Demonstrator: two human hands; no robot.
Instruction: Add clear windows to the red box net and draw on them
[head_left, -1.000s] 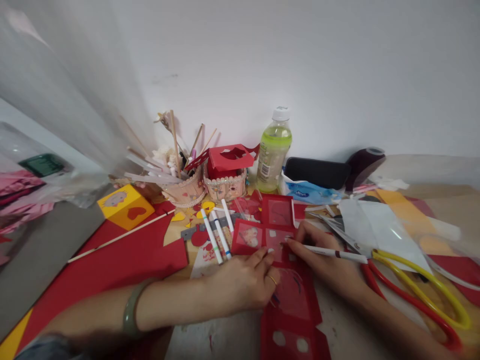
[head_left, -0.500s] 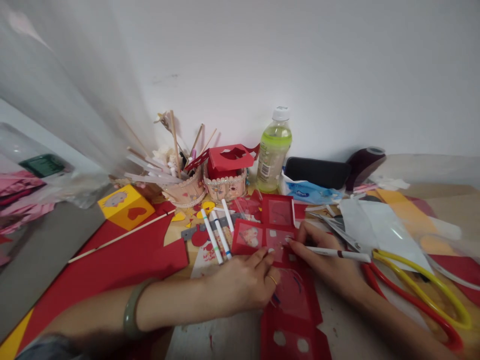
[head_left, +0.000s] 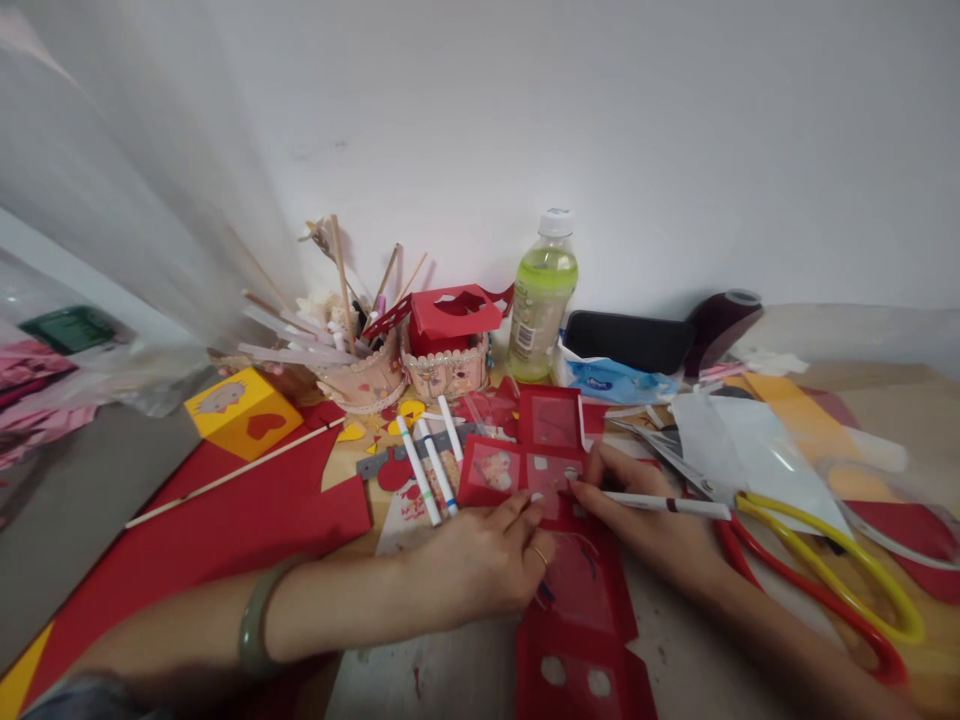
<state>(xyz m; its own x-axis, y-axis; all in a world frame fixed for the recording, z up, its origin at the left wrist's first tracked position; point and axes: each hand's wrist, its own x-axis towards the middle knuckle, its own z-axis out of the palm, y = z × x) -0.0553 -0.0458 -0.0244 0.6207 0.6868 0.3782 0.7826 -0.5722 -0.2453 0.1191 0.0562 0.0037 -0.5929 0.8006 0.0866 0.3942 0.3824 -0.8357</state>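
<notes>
My left hand lies flat on a red paper cut-out with square windows, fingers stretched toward its middle; a ring is on one finger and a green bangle on the wrist. My right hand is closed around a white marker pen, its tip touching the red cut-out near a small window. The cut-out runs from the table's middle down to the front edge.
Three white markers lie left of the cut-out. Behind stand a green drink bottle, a red box, a cup of sticks and a yellow cube. Red-and-yellow scissors lie at right, red card at left.
The view has shifted slightly; both hands stay on the red cut-out with the pen tip almost where it was.
</notes>
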